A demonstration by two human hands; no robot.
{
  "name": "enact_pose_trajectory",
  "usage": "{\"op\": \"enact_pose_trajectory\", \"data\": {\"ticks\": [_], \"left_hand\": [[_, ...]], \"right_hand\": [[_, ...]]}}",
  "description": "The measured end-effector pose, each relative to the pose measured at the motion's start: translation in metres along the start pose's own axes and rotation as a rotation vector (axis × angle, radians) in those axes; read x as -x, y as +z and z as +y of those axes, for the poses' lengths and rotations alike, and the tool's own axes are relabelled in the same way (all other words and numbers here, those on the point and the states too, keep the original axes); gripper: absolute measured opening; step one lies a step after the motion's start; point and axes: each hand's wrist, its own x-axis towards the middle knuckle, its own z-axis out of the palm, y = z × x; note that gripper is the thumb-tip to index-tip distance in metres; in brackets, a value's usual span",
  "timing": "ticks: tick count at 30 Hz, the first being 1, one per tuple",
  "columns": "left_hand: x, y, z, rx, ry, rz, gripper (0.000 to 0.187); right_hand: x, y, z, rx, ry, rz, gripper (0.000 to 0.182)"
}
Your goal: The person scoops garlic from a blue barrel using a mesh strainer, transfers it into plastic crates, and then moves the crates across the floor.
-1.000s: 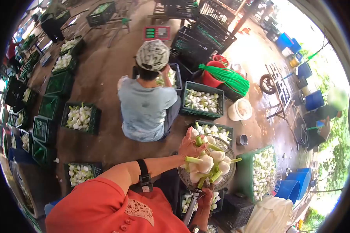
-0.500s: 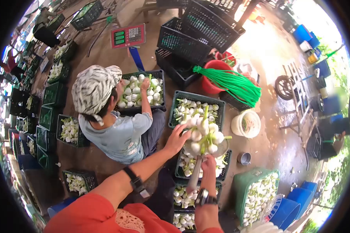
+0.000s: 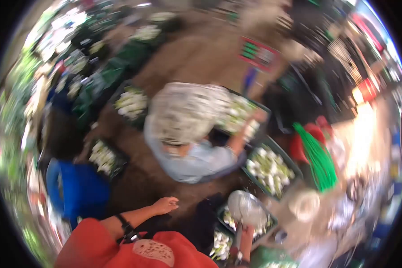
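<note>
My right hand (image 3: pixel 245 233) is wrapped round the handle of a round metal scoop (image 3: pixel 246 208), whose bowl shows no bulbs. The scoop is above a dark crate (image 3: pixel 269 228) of white bulbs. My left hand (image 3: pixel 166 205) is out to the left with nothing in it, its fingers loosely stretched and blurred. Beyond the scoop, a green crate (image 3: pixel 295 182) holds white bulbs with green stems. Another crate of bulbs (image 3: pixel 221 244) lies to the left of my right hand.
A person in a patterned cap (image 3: pixel 187 111) reaches into a bulb-filled crate (image 3: pixel 268 117). Green ties (image 3: pixel 319 163) lie over a red bucket (image 3: pixel 303 144) near a white bucket (image 3: pixel 304 204). A blue barrel (image 3: pixel 82 190) and more crates are at the left; a red scale (image 3: pixel 258 53) is farther back.
The view has swung to the left and blurred. The bulbs piled on the scoop are gone from it. My left hand has moved away from the scoop, while my right hand still grips the handle.
</note>
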Motion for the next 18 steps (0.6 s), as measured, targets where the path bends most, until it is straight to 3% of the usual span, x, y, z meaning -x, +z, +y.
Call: {"op": "enact_pose_trajectory", "data": {"ticks": [1, 2, 4, 8, 11, 15, 17, 18], "left_hand": [[0.006, -0.007, -0.019, -0.010, 0.028, 0.037, 0.043], [0.015, -0.015, -0.036, -0.025, 0.057, 0.065, 0.043], [0.039, -0.037, -0.061, 0.020, 0.045, 0.163, 0.044], [0.081, -0.084, -0.132, 0.036, 0.041, 0.262, 0.045], [0.121, -0.121, -0.203, 0.051, -0.045, 0.285, 0.044], [0.193, -0.162, -0.298, 0.172, 0.011, 0.580, 0.041], [0.228, -0.177, -0.332, 0.219, -0.195, 0.797, 0.038], [0.244, -0.187, -0.342, 0.243, -0.202, 0.819, 0.038]], "right_hand": [[0.012, 0.015, 0.004, -0.455, 0.272, 0.030, 0.020], [0.014, 0.026, 0.000, 0.006, -0.045, 0.038, 0.021], [0.032, 0.043, -0.047, 0.028, 0.117, -0.073, 0.022], [0.050, 0.107, -0.115, 0.133, 0.091, -0.252, 0.024], [0.058, 0.162, -0.164, 0.222, -0.015, -0.364, 0.025], [0.059, 0.241, -0.234, 0.287, -0.224, -0.513, 0.026], [0.052, 0.278, -0.267, 0.325, -0.350, -0.560, 0.027], [0.046, 0.295, -0.284, 0.350, -0.427, -0.570, 0.028]]}}
